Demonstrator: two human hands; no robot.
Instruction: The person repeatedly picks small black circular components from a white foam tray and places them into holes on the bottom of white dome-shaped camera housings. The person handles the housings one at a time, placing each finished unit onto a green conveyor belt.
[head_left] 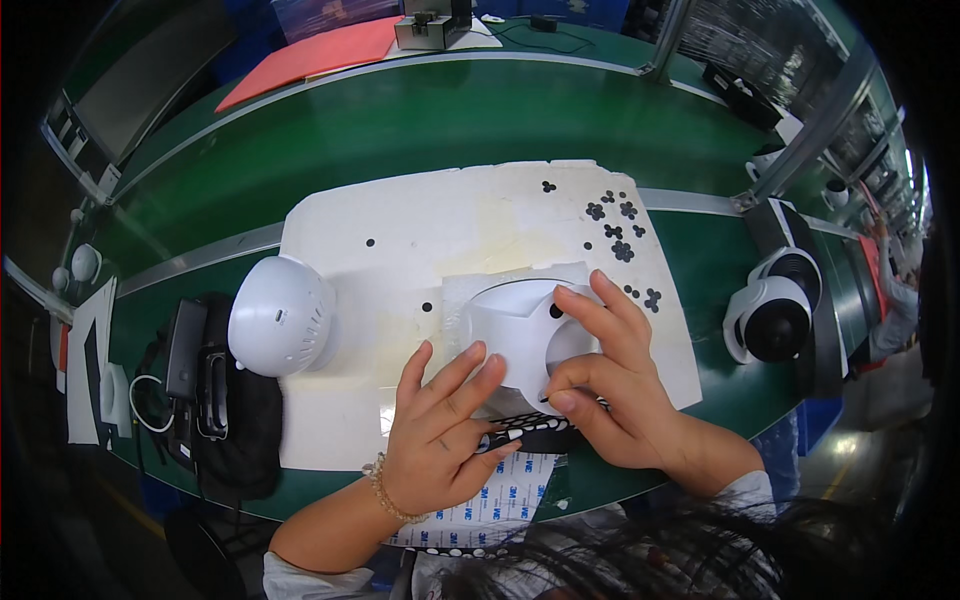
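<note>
A white curved plastic housing (505,340) lies in front of me on a translucent sheet. Beside its large round opening is a black dot (556,311). My left hand (430,450) has its upper fingers stretched toward the housing's near left side. Between its thumb and a lower finger is the edge of a pad sheet (500,500), black with white holes on one face and blue-printed white backing on the other. My right hand (625,395) pinches a small black pad between thumb and forefinger at the housing's near edge, mostly hidden; its other fingers extend over the housing's right side.
A pale board (400,210) covers the green bench, with several black pad clusters (622,250) at its far right. A white rounded housing (275,315) stands at left, next to black devices (200,370). A white camera-like unit (770,320) is at right.
</note>
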